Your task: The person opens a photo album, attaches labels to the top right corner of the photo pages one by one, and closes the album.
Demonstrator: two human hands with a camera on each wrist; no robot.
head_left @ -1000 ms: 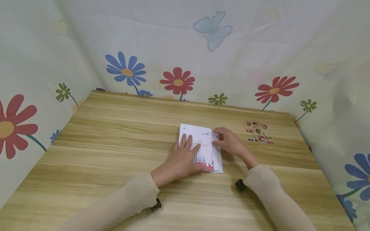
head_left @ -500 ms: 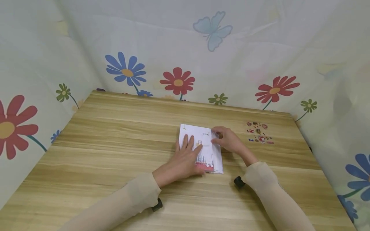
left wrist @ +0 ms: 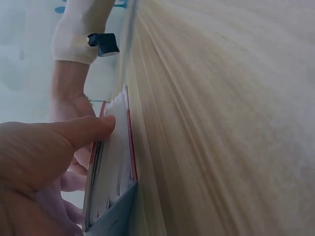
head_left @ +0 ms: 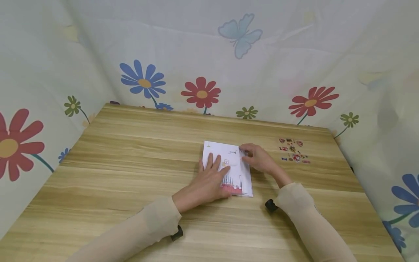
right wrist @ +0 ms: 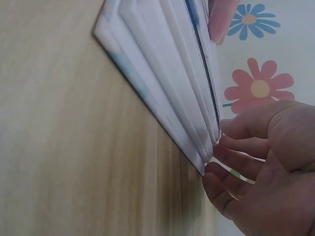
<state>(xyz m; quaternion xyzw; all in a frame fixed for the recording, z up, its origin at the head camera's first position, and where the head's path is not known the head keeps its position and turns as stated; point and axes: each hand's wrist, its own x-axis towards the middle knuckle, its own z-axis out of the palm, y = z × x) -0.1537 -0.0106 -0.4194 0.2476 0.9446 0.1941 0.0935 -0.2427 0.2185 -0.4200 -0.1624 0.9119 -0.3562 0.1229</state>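
A white book point(head_left: 231, 157) with a red band and small drawings on its cover lies on the wooden table. My left hand point(head_left: 207, 182) rests on its left part, fingers spread straight over the cover. In the left wrist view the thumb point(left wrist: 101, 129) presses on the page edges at the book's near side. At the far right corner, my right hand point(head_left: 260, 159) holds the book with thumb and fingers curled about it. The right wrist view shows the book's pages point(right wrist: 165, 73) slightly fanned, with the fingertips point(right wrist: 214, 169) at their corner.
A clear sheet of colourful stickers point(head_left: 294, 150) lies on the table point(head_left: 131, 163) to the right of the book. A white curtain point(head_left: 183, 43) printed with flowers and a butterfly surrounds the table's back and sides. Black straps sit at both wrists.
My left hand has slid slightly right and down over the cover. The right hand stays at the corner with only a tiny shift, and the book hardly moves.
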